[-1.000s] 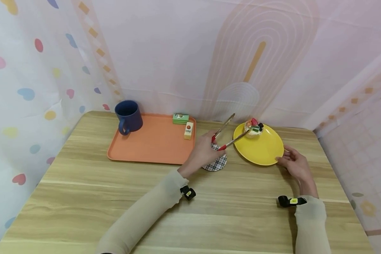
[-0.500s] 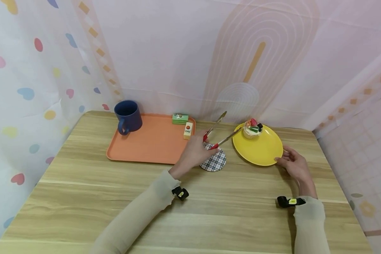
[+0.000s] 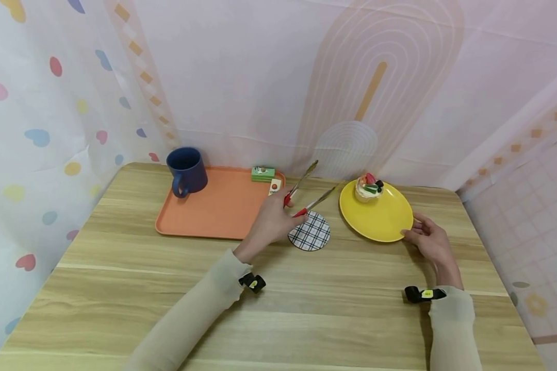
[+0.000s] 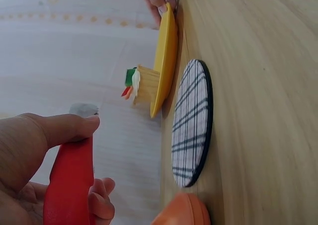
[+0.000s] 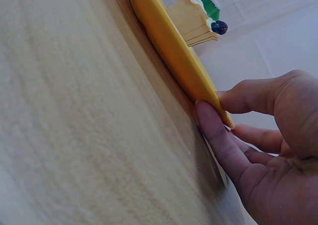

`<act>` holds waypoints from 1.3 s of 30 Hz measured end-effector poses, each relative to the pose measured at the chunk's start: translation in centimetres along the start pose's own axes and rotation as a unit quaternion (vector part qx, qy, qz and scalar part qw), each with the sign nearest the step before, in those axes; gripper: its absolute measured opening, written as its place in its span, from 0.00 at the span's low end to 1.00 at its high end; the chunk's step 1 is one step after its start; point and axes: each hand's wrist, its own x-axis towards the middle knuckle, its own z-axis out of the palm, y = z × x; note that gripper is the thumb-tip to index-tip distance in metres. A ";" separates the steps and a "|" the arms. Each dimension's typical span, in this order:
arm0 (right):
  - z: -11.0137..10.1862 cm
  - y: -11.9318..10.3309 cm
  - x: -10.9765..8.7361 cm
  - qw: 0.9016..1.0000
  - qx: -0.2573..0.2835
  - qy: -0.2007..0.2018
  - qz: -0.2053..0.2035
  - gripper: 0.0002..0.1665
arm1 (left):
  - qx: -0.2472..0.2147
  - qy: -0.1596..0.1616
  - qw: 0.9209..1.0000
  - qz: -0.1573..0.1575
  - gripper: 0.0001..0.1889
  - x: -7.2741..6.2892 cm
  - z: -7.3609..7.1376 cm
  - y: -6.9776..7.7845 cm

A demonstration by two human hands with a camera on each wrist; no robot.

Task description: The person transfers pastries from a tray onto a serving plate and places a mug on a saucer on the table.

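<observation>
My left hand (image 3: 270, 220) grips a pair of tongs (image 3: 301, 210) by the red handles (image 4: 69, 185). The tongs' metal arms stand spread apart with nothing between their tips, above the table near the tray's right end. My right hand (image 3: 432, 242) pinches the near right rim of the yellow plate (image 3: 379, 222), thumb and fingers on either side of the edge in the right wrist view. A cupcake (image 3: 369, 191) topped with fruit sits on the plate's far left part. Between the tray and the plate lies a round plaid coaster (image 3: 312, 234).
An orange tray (image 3: 209, 211) lies at the left. On it stand a blue mug (image 3: 187, 172), a green box-shaped piece (image 3: 262, 174) and a pale one (image 3: 275, 186), partly behind my left hand. A patterned cloth (image 3: 241, 93) hangs behind the wooden table (image 3: 315, 319).
My left hand has moved left with the tongs, away from the cupcake and toward the tray, uncovering more of the coaster. My right hand stays at the plate's rim.
</observation>
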 end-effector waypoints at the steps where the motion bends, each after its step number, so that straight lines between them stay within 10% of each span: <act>1: 0.0 0.0 0.0 1.000 -0.001 -0.001 0.000 0.45 | -0.002 -0.001 1.000 -0.002 0.37 -0.1 -0.1 -0.1; 39: -0.1 -0.2 0.1 1.000 0.008 -0.008 0.006 0.45 | 0.009 0.020 0.999 -0.032 0.39 -1.7 -4.0 -3.5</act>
